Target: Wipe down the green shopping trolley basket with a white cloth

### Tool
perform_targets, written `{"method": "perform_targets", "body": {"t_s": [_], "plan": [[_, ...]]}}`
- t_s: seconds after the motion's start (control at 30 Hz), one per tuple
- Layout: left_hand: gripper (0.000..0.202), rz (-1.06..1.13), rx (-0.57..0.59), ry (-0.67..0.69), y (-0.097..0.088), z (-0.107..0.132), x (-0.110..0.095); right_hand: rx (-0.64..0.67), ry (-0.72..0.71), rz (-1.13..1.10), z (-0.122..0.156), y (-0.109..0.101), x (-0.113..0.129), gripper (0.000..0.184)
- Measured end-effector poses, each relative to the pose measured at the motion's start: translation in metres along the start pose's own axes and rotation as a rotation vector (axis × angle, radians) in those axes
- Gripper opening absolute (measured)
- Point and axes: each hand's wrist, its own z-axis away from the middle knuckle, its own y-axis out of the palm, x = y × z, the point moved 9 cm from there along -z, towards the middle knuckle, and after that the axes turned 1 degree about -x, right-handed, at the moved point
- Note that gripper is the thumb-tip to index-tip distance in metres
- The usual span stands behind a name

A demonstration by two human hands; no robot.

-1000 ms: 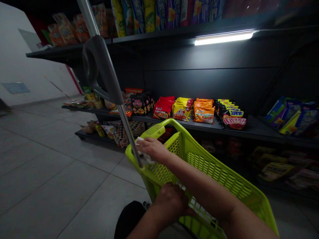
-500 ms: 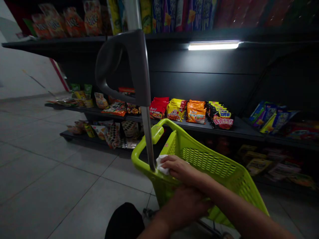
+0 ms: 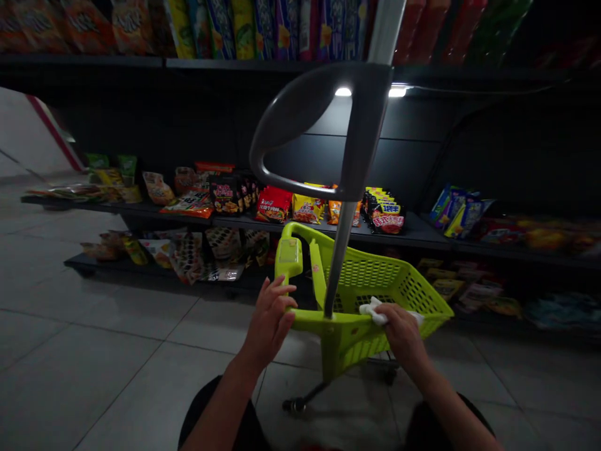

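Note:
A lime-green shopping basket on wheels (image 3: 399,285) stands on the floor in front of me. Its metal pole (image 3: 339,250) rises from the near rim to a grey loop handle (image 3: 319,125). My left hand (image 3: 271,319) grips the near left corner of the basket rim, fingers curled on it. My right hand (image 3: 399,329) presses a white cloth (image 3: 373,310) onto the near rim, just right of the pole.
Dark shelves (image 3: 413,232) behind the basket hold rows of instant-noodle packs (image 3: 275,203) and snack bags; lower shelves hold more packets. Grey tiled floor (image 3: 94,351) spreads to the left. My knees show at the bottom edge.
The view swung and the basket now faces me squarely. My left hand moved from the basket's side to the near left rim. My right hand slid the cloth along the rim to the pole's right.

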Motion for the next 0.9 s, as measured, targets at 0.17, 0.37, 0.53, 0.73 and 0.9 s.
{"method": "perform_targets", "body": {"t_s": [0.17, 0.37, 0.53, 0.73, 0.9], "plan": [[0.017, 0.035, -0.023, 0.064, 0.030, -0.004, -0.036, -0.090, 0.032, -0.201, 0.005, -0.011, 0.028, 0.029], [0.018, 0.036, -0.013, 0.083, 0.053, -0.008, -0.066, -0.289, 0.103, -0.226, 0.016, -0.038, 0.025, 0.023], [0.016, 0.008, 0.000, 0.070, 0.066, -0.010, -0.086, -0.365, 0.153, -0.210, 0.053, -0.028, 0.028, 0.023], [0.016, -0.006, 0.021, 0.092, 0.078, -0.021, -0.085, -0.256, 0.226, -0.203, 0.105, 0.002, -0.008, 0.028], [0.014, -0.002, -0.007, 0.094, 0.084, -0.024, -0.082, -0.370, 0.209, -0.235, 0.082, -0.014, -0.001, 0.026]]}}
